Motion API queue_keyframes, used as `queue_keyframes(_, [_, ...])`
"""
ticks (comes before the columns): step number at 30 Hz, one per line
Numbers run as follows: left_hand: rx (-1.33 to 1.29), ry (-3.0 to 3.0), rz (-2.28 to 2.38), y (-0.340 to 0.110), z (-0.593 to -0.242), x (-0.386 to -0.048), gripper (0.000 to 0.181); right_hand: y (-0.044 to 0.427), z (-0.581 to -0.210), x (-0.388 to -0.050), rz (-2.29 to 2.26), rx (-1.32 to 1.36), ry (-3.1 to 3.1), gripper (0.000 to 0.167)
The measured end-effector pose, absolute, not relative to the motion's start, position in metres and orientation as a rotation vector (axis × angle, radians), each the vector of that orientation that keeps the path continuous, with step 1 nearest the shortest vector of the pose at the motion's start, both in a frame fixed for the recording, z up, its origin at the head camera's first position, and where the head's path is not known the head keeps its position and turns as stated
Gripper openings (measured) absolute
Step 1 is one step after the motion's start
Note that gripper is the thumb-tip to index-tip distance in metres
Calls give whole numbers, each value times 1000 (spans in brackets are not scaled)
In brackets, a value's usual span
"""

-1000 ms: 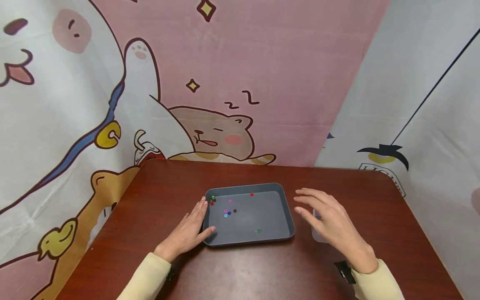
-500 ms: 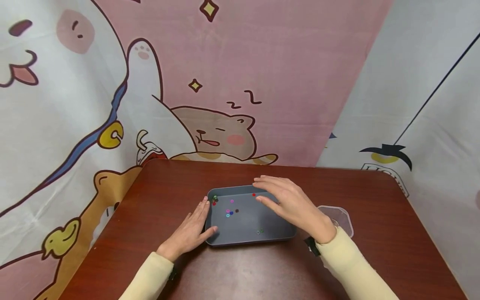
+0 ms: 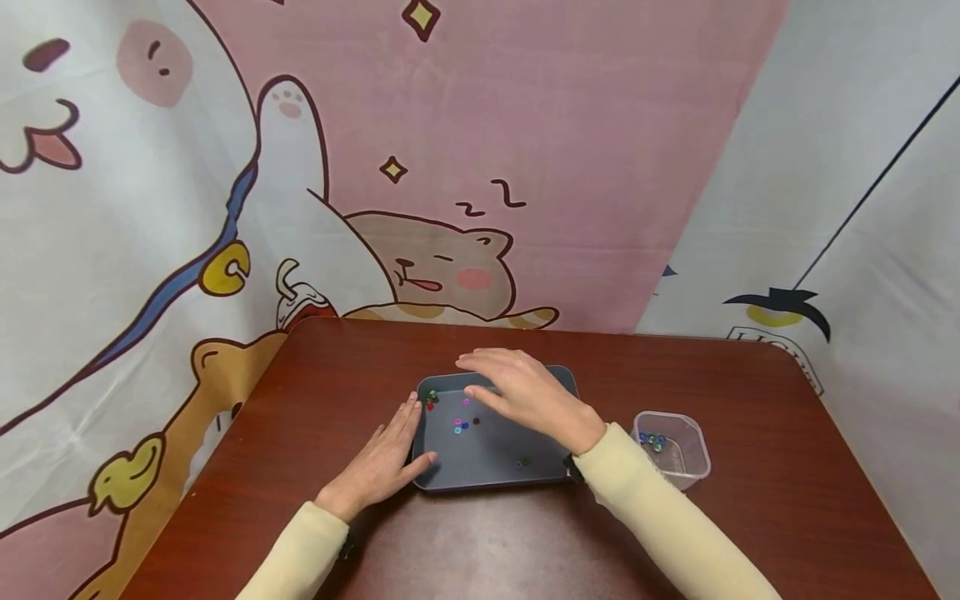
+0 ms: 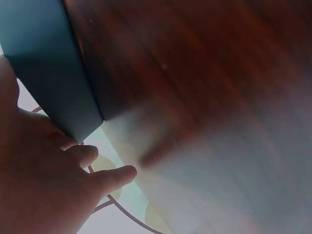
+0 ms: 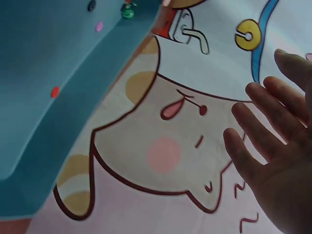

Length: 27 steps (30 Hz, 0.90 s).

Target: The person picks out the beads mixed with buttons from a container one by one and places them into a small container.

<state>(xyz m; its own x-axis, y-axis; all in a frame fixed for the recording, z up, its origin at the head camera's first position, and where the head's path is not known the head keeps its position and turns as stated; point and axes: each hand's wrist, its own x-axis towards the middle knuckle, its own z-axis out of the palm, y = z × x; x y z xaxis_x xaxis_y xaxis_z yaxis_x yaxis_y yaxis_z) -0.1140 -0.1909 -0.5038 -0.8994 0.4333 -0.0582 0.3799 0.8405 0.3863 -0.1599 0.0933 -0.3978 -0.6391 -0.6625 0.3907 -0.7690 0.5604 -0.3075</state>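
Note:
My left hand (image 3: 378, 458) rests along the left edge of a grey rectangular tray (image 3: 480, 462), fingers straight and thumb over the front left corner. The left wrist view shows that hand against the outside of the tray wall (image 4: 53, 68). Above the tray's right half hovers my right hand (image 3: 528, 398), fingers extended and holding nothing. Several small coloured rings and discs, one a pink ring (image 3: 467, 402), are scattered on the tray floor. Green marbles (image 3: 432, 394) sit in the far left corner. A red disc (image 5: 55, 91) shows in the right wrist view, hidden behind my right hand in the head view.
Right of the tray stands a clear plastic box (image 3: 693, 454) with several marbles (image 3: 654, 440) inside. Everything is on a dark red-brown table (image 3: 360, 354). A cartoon-printed curtain (image 3: 585, 167) hangs behind it.
My right hand has moved left from beside the clear box to over the tray, uncovering the box and its marbles. The left hand stays at the tray's edge.

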Motion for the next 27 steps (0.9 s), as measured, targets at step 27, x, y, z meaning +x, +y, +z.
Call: queue_keyframes(27, [611, 2860, 590, -189, -500, -113, 92, 53, -456, -195, 686, 1215, -2827, 41])
